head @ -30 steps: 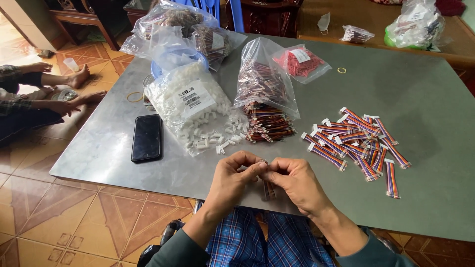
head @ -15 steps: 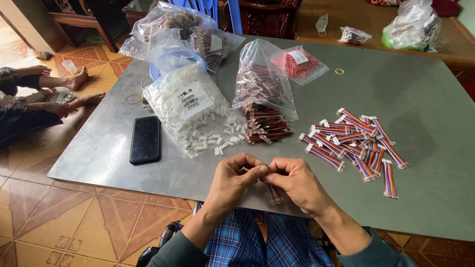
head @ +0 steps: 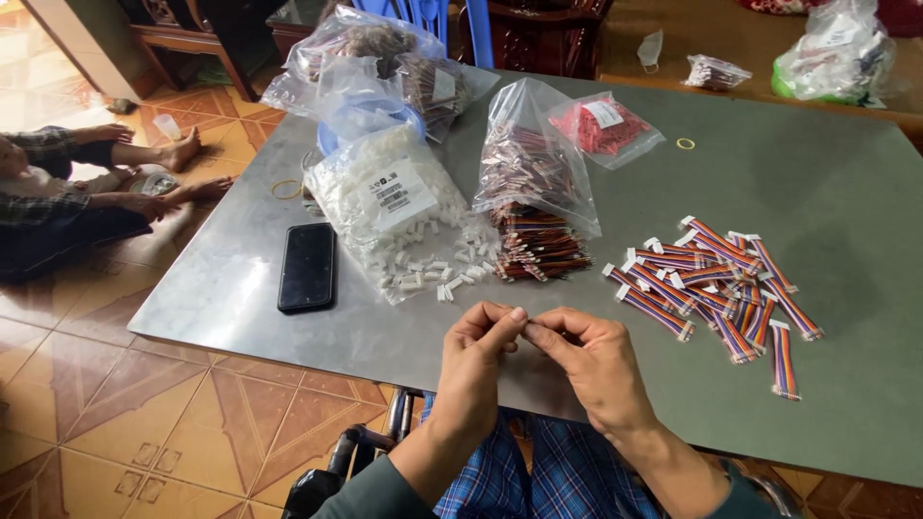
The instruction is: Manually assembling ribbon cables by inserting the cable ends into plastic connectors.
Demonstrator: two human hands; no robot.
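Note:
My left hand (head: 478, 365) and my right hand (head: 588, 363) meet fingertip to fingertip over the near edge of the grey table (head: 827, 192). Together they pinch something very small; what it is stays hidden between the fingers. Just beyond them lie loose white plastic connectors (head: 444, 269) spilling from a clear bag (head: 380, 197). Beside that, a bundle of striped wires (head: 538, 252) pokes out of another clear bag (head: 534, 159). To the right lies a pile of finished multicoloured ribbon cables with white ends (head: 716, 284).
A black phone (head: 308, 266) lies flat at the left of the table. More bags of parts (head: 370, 48) and a red-filled bag (head: 606, 125) stand at the back. Rubber bands (head: 286, 189) lie loose. A person sits on the tiled floor at left (head: 67, 192).
The view has shifted slightly. My hands stay together at the table's near edge, fingers working a small piece.

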